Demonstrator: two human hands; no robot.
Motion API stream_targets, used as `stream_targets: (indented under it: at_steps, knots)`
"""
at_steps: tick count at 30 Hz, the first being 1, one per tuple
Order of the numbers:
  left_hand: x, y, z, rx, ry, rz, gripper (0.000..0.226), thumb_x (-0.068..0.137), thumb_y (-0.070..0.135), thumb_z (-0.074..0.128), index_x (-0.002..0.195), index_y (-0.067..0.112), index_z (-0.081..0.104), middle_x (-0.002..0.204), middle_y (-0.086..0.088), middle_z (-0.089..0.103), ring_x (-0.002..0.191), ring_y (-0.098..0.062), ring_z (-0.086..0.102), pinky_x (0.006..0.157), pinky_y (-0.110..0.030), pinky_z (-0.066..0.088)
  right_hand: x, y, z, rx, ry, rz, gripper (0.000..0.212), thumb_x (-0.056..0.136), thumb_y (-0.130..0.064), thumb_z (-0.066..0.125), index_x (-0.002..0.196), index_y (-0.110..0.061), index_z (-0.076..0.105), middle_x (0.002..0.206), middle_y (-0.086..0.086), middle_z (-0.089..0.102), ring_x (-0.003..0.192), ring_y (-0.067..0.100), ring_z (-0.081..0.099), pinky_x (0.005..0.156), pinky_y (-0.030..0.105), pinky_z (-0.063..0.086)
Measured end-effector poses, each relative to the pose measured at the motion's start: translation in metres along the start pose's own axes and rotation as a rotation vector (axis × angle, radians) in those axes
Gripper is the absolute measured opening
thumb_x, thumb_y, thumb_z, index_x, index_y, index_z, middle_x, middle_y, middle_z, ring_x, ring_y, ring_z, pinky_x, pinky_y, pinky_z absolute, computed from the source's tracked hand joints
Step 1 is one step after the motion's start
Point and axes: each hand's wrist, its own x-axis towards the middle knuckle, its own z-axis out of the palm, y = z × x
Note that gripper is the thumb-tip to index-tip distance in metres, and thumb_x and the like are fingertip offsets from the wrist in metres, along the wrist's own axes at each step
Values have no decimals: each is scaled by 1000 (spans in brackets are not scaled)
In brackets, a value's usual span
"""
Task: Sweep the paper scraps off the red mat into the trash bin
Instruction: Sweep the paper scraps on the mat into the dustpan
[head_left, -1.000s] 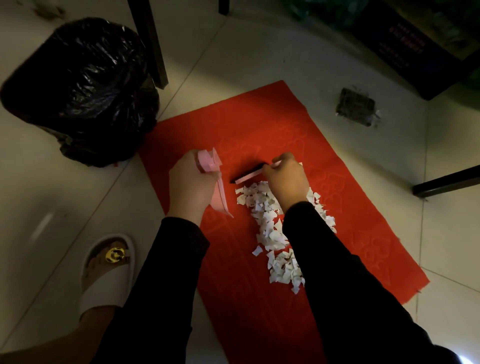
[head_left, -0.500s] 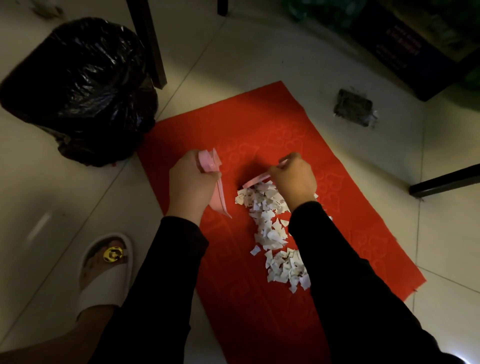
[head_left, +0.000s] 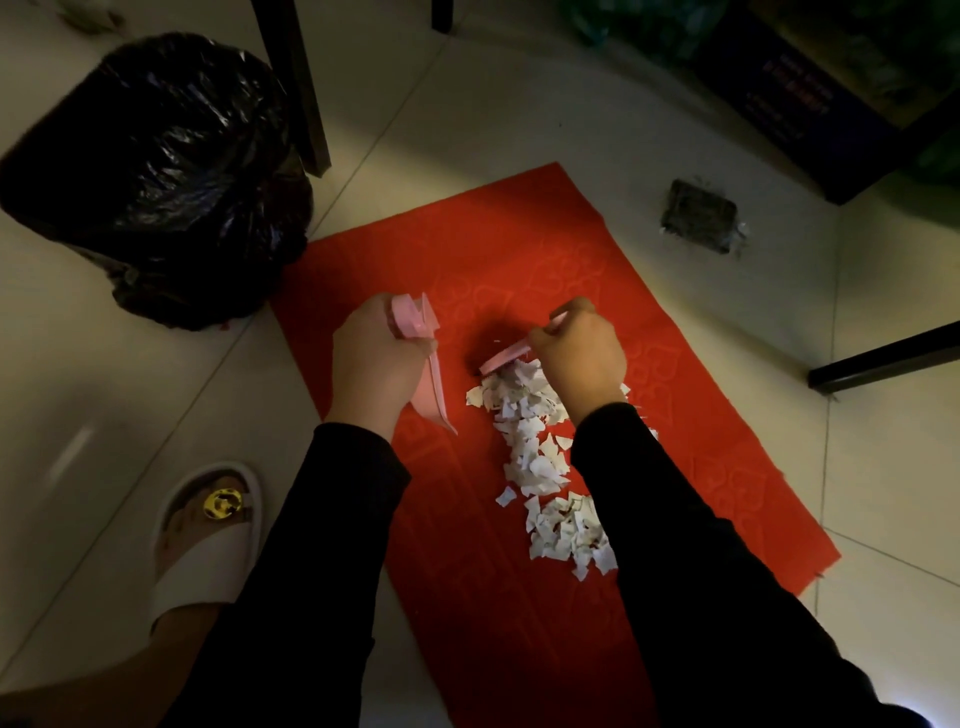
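On the red mat (head_left: 519, 249): paper scraps (head_left: 535, 457) heaped mid-mat, none yet binned. Left hand (head_left: 374, 364) — grip clenched on pink dustpan (head_left: 431, 384), held tilted; right hand (head_left: 582, 358) — grip grasping small pink brush (head_left: 504, 358) at the heap's far end. Black-lined trash bin (head_left: 150, 171) stands off the mat's corner. Box lettering (head_left: 779, 98): illegible.

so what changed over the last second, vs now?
The right hand drew the small pink brush toward the person, from just beyond the paper scraps onto the far end of the pile, bunching it slightly. Unchanged: the left hand grips the pink dustpan on the red mat, and the trash bin has not moved.
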Motion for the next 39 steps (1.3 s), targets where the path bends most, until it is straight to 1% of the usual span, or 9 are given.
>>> stream_targets:
  at_steps: [6, 9, 11, 17, 24, 28, 32, 36, 39]
  knots:
    - [-4, 2, 3, 52, -28, 6, 24, 81, 10, 65, 105, 12, 62, 95, 6, 59, 85, -8, 54, 72, -21, 39, -8, -7, 10, 73, -110, -111, 23, 85, -20, 55, 105, -8, 55, 80, 5, 64, 68, 23, 59, 56, 29, 41]
    - [-5, 1, 2, 41, -57, -13, 30, 80, 8, 66, 109, 13, 62, 101, 3, 62, 87, -8, 54, 74, -22, 40, -12, 1, 12, -6, -168, -73, 26, 82, -22, 57, 105, -11, 54, 88, 6, 68, 75, 25, 64, 63, 35, 52]
    - [-7, 0, 2, 30, -69, -15, 30, 79, 7, 66, 109, 13, 63, 104, 1, 63, 89, -10, 55, 76, -23, 41, -15, 8, 7, -45, -166, -42, 26, 81, -23, 58, 105, -13, 55, 93, 5, 68, 80, 24, 65, 68, 36, 54]
    - [-14, 1, 5, 49, -87, -13, 31, 78, 6, 67, 108, 11, 63, 105, -3, 65, 91, -14, 58, 78, -26, 44, -23, 16, -14, -43, -111, -57, 23, 82, -20, 56, 103, -12, 55, 80, 1, 59, 74, 23, 60, 60, 29, 42]
    - [-17, 1, 8, 47, -100, -7, 31, 79, 8, 66, 110, 13, 63, 105, -2, 65, 92, -14, 59, 78, -26, 44, -22, 11, -22, 14, -64, -115, 21, 84, -21, 56, 102, -12, 54, 82, -2, 59, 68, 21, 59, 56, 28, 38]
    - [-16, 2, 9, 26, -89, -2, 28, 78, 6, 67, 105, 13, 62, 103, -2, 65, 94, -16, 61, 80, -27, 46, -9, 2, -7, 115, -30, -162, 19, 90, -21, 50, 100, -5, 53, 81, 12, 65, 63, 27, 57, 56, 36, 44]
    - [-15, 0, 9, 18, -89, -3, 31, 77, 4, 66, 107, 12, 62, 104, -2, 65, 95, -16, 61, 81, -27, 47, 1, 1, 9, 217, -76, -95, 20, 91, -19, 54, 103, -3, 52, 85, 12, 65, 68, 25, 57, 61, 35, 45]
    - [-13, -1, 8, 20, -93, -6, 37, 78, 4, 65, 113, 14, 61, 107, 0, 64, 96, -13, 59, 80, -24, 43, 3, 16, 9, 258, -135, 15, 20, 90, -16, 54, 106, -5, 53, 78, 2, 60, 56, 14, 50, 50, 24, 40]
    - [-12, 0, 7, 39, -98, -8, 37, 79, 5, 65, 114, 15, 60, 107, 2, 62, 94, -10, 56, 80, -23, 42, 1, 22, -1, 191, -138, 33, 20, 84, -17, 59, 102, -8, 55, 82, 1, 59, 66, 17, 56, 58, 30, 45]
